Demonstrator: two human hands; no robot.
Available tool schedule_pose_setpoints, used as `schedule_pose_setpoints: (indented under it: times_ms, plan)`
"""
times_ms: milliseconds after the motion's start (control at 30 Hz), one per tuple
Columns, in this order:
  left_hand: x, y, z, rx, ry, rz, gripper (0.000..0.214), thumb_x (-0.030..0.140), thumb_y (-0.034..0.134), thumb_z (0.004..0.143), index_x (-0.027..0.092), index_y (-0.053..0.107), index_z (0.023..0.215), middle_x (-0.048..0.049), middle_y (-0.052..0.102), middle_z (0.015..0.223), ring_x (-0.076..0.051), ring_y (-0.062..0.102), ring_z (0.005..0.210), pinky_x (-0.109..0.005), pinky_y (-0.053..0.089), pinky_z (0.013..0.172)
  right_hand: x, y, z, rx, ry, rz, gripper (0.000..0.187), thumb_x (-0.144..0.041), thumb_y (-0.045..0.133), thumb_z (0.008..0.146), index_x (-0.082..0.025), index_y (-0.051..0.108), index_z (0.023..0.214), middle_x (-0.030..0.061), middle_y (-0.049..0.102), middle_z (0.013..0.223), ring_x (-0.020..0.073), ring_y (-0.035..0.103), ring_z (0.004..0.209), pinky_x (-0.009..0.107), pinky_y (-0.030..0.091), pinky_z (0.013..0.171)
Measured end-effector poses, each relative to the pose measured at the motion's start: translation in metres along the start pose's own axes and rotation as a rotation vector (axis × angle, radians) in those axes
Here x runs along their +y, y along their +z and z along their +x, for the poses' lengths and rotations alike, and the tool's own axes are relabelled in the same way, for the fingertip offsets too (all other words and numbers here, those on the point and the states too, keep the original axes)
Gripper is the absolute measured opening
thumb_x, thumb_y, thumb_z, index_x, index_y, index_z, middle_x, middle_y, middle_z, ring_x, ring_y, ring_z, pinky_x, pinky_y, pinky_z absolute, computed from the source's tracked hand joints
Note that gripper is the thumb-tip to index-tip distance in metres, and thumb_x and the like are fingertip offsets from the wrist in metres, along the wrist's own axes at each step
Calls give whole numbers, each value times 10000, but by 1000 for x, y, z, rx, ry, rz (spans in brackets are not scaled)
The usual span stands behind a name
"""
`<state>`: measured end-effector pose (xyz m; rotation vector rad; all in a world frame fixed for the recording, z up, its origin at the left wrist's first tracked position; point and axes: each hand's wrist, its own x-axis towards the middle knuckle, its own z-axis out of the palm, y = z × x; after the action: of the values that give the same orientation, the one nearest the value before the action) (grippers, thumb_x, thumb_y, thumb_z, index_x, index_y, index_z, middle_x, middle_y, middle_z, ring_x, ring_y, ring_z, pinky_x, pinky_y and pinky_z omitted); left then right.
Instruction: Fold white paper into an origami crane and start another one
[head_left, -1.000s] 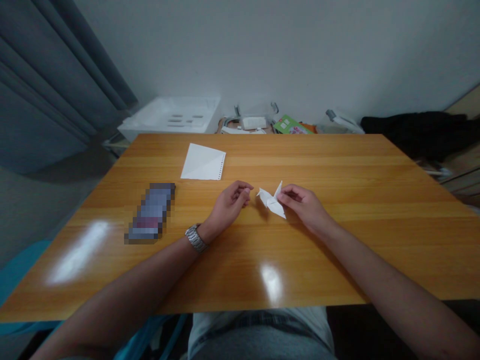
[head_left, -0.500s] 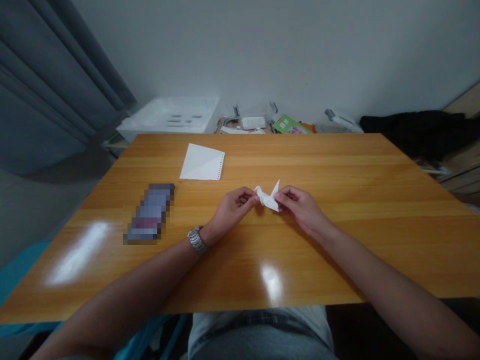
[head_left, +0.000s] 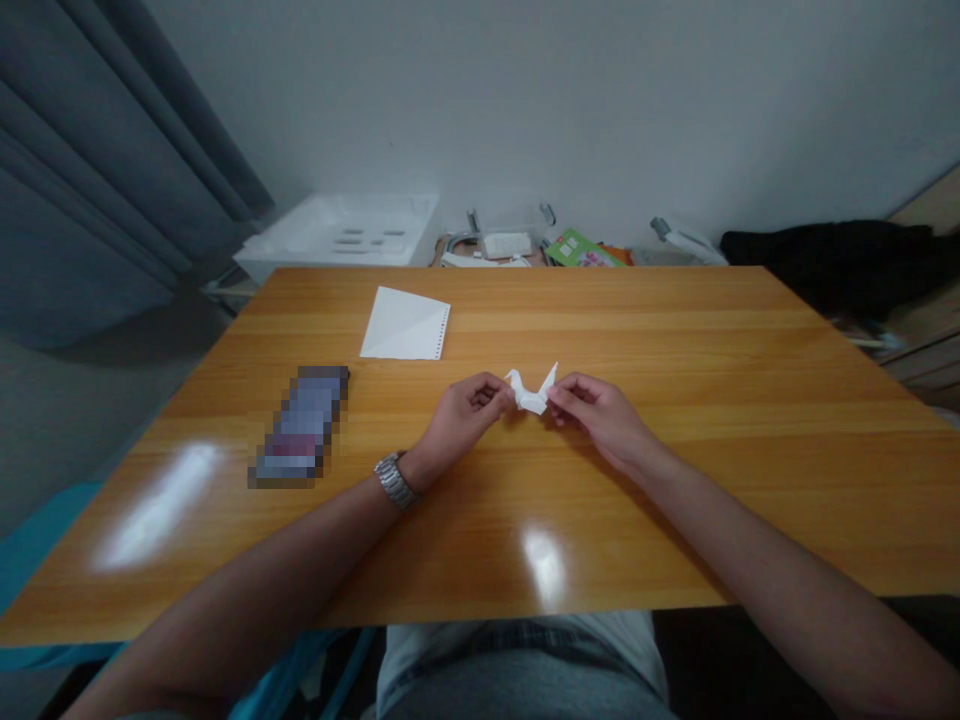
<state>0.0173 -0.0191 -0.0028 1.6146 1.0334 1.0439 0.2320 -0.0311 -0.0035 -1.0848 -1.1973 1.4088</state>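
A small white folded paper crane sits just above the wooden table, near its middle. My left hand, with a metal watch on the wrist, pinches the crane's left side. My right hand pinches its right side. Both hands are closed on the paper, and two points of the crane stick up between them.
A white square sheet with a perforated edge lies farther back on the left. A blurred-out rectangular object lies left of my left hand. Beyond the far table edge are a white box, clutter and dark cloth.
My left hand has moved right and taken hold of the crane's left side. The crane now sits lower and more spread between both hands.
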Motion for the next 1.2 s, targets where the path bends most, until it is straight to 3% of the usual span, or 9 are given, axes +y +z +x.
schedule_pose_setpoints:
  times_ms: [533,1033,1200]
  plan:
    - [3,1,0,51,-4,27,239,369,635,916,149,644,823,-23,674,752,-113,591,661,-213,455,614,-2,-2,-2,-65,-6,-73,256,-448,764,840,-198,712,843,25,682,786,138,597,688,295,484,660]
    - [7,0,-2,38,-15,15,247,392,650,904,150,659,850,-34,697,793,-126,606,690,-229,473,643,-6,-1,-1,-2,-32,-121,332,-518,798,770,-205,688,785,17,662,735,150,575,664,312,491,645]
    - [2,-2,-1,35,5,66,281,418,621,936,150,658,860,-12,648,725,-105,546,617,-213,423,573,-6,-4,1,19,-65,-138,306,-499,787,786,-211,685,775,12,662,733,150,576,659,309,482,647]
